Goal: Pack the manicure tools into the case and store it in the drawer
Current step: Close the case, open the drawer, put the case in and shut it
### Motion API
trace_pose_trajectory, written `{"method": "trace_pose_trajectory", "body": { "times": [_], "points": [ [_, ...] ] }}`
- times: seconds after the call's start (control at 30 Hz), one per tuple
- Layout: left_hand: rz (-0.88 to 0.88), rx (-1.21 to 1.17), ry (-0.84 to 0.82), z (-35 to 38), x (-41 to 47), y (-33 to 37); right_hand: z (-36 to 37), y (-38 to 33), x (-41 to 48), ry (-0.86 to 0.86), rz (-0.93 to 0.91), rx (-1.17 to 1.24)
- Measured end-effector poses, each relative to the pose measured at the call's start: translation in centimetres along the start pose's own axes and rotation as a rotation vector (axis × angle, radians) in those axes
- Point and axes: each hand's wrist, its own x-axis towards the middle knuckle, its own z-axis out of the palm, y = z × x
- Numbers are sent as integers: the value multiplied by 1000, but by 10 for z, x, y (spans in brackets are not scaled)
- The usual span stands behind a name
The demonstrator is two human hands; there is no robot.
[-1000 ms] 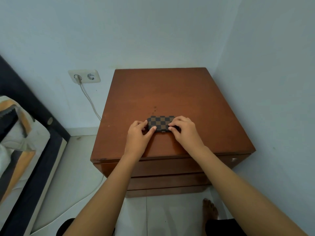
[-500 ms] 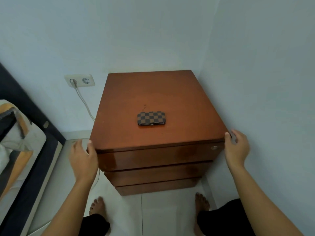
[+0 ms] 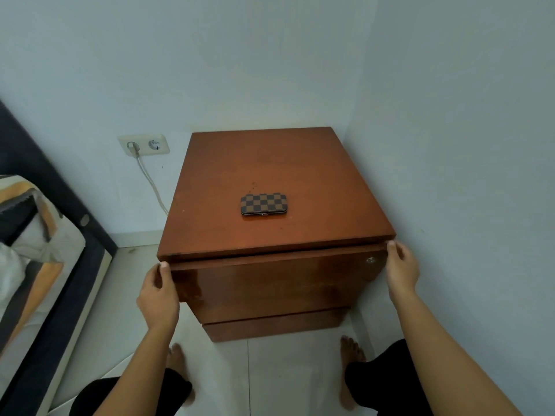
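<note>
Head cam looking down, so nearest to me are my own bare feet [image 3: 175, 360] on the pale floor tiles [image 3: 279, 382], with my dark-clad knees at the bottom edge. Coming up from there, both forearms reach toward the wooden nightstand [image 3: 300, 163] in the corner.

My left hand [image 3: 157, 295] is wrapped onto the left end of the top drawer [image 3: 270, 283], thumb on the front corner and the other fingers curled round the side, so gripping rather than spread. My right hand [image 3: 401, 267] does the same at the right end, fingers pressed together and hooked over the top corner, just beside a small round lock [image 3: 371, 260]. The drawer front stands out a little from the cabinet body, with a thin dark gap under the top panel. I can't see inside it at all. A lower drawer front [image 3: 276, 325] sits flush below.

Further up, the checkered manicure case [image 3: 263, 203] lies flat and shut near the middle of the nightstand top, clasp side facing me, well apart from both hands.

Off to the left there's the dark bed frame [image 3: 60, 205] with striped bedding [image 3: 27, 223]. At the back, a double wall socket [image 3: 144, 144] has a white cable [image 3: 150, 181] plugged into it, running down behind the nightstand.
</note>
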Motion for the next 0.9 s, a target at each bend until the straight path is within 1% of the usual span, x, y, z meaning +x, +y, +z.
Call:
{"method": "trace_pose_trajectory", "body": {
  "times": [0.13, 0.27, 0.47, 0.63, 0.73, 0.83, 0.9],
  "points": [
    [-22, -10, 23, -19, -25, -2, -24, 9, -27, -7, -15, -22],
    [-1, -10, 35, -44, -59, -13, -55, 24, -59, 29, -38, -39],
    [-7, -7, 46, -79, -113, -31, -100, 46, -113, 59, -29, 13],
    [-12, 25, 63, -88, -142, -33, -126, 50, -130, 45, -38, 20],
    [16, 89, 37, -88, -142, -28, -130, 48, -128, -4, -86, -83],
    [125, 216, -8, -83, -127, -20, -127, 43, -119, -83, -182, -220],
    [227, 304, -44, -78, -111, -12, -122, 35, -110, -152, -283, -332]
  ]
}}
